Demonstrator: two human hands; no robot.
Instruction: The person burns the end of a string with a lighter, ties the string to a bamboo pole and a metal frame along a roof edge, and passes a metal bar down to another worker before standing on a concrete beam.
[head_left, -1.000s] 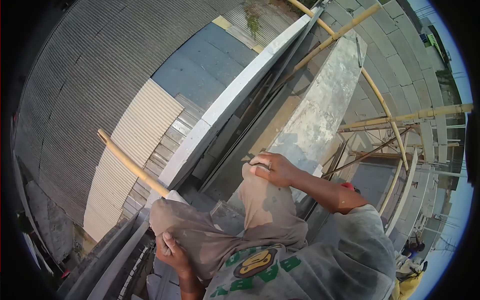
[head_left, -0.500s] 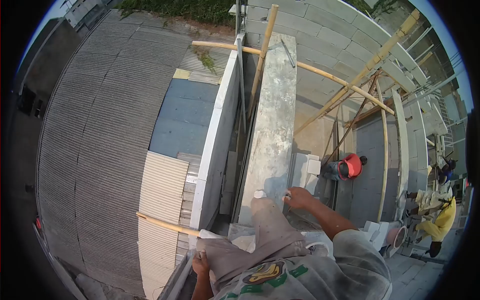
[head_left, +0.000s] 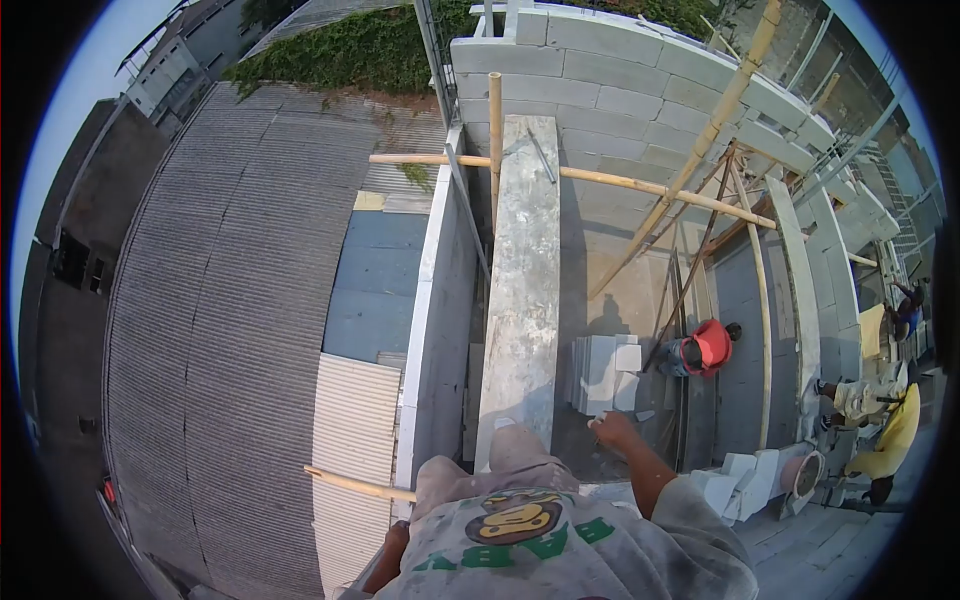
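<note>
My right hand (head_left: 614, 431) is held out ahead to the right of my knee, its fingers curled closed. Whether something small is in them I cannot make out. Below my left thigh, my left hand (head_left: 398, 536) hangs close to the white-topped block wall (head_left: 428, 262), its fingers mostly hidden. A long, stained plank (head_left: 525, 290) runs forward from my legs, with one foot at its near end. On its far end lies a thin grey rod (head_left: 541, 155).
Bamboo poles (head_left: 640, 184) cross the plank's far end. Lower down at right, a person in red (head_left: 712, 348) bends near stacked pale blocks (head_left: 597, 372). Another person in yellow (head_left: 892, 432) is at far right, near a round bucket (head_left: 803, 473). Corrugated roofing (head_left: 230, 300) lies left.
My view has tilted up and shifted, showing more of the far wall. My right hand now appears off the plank's edge, over the gap. My left hand has dropped lower beside the wall.
</note>
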